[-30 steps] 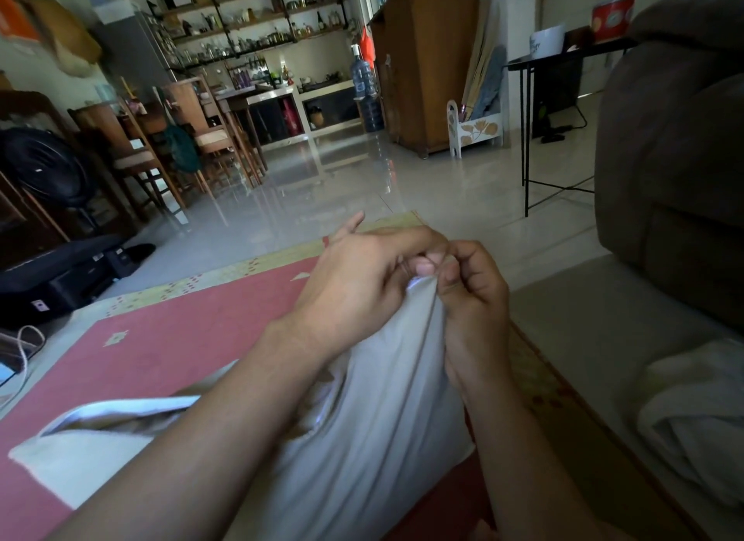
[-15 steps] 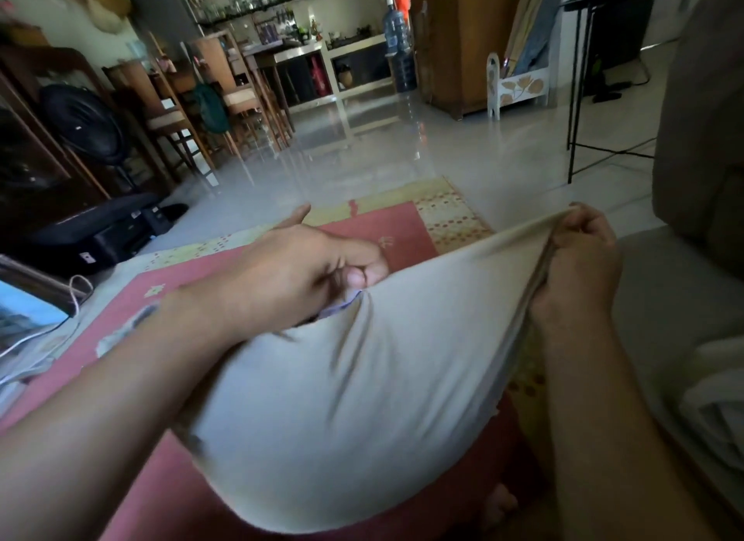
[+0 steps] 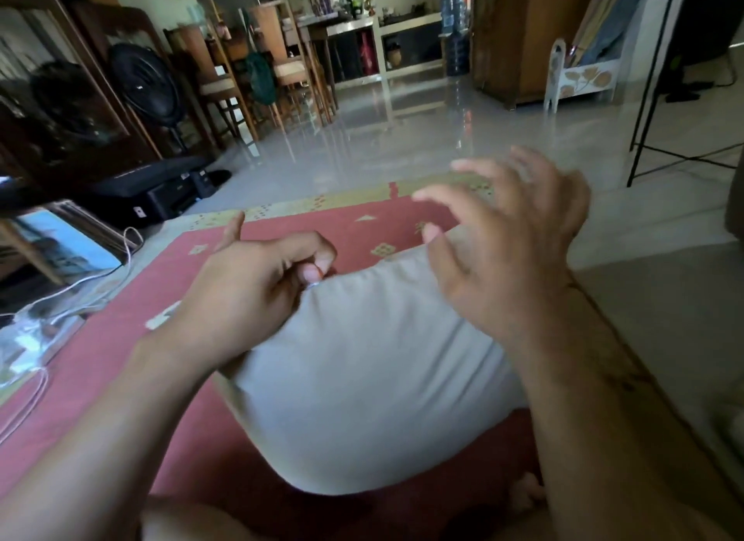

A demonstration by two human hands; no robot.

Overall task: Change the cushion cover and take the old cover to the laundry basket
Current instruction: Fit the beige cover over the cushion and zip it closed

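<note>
Far left: dark wooden cabinet (image 3: pixel 60 97) with a black standing fan (image 3: pixel 145 81) before it; below, a black case (image 3: pixel 161 186) on the floor and white cables (image 3: pixel 80 283) trailing across the rug's edge. Left of centre: the person's left hand (image 3: pixel 249 295), thumb and forefinger pinched shut on the top left corner of the cushion (image 3: pixel 362 379), remaining fingers curled, thumb tip raised. Centre: the cushion, in a plain pale grey cover, plump, lying on the red patterned rug (image 3: pixel 120 359) just in front of the person, its upper edge between the two hands. Right of centre: right hand (image 3: pixel 511 258), blurred, fingers spread wide and holding nothing, raised above the cushion's top right corner. Background, centre to right: wooden chairs (image 3: pixel 249 73), a blue water bottle (image 3: pixel 455 37), a wooden wardrobe (image 3: pixel 519 37), a black-legged bench (image 3: pixel 660 77).
</note>
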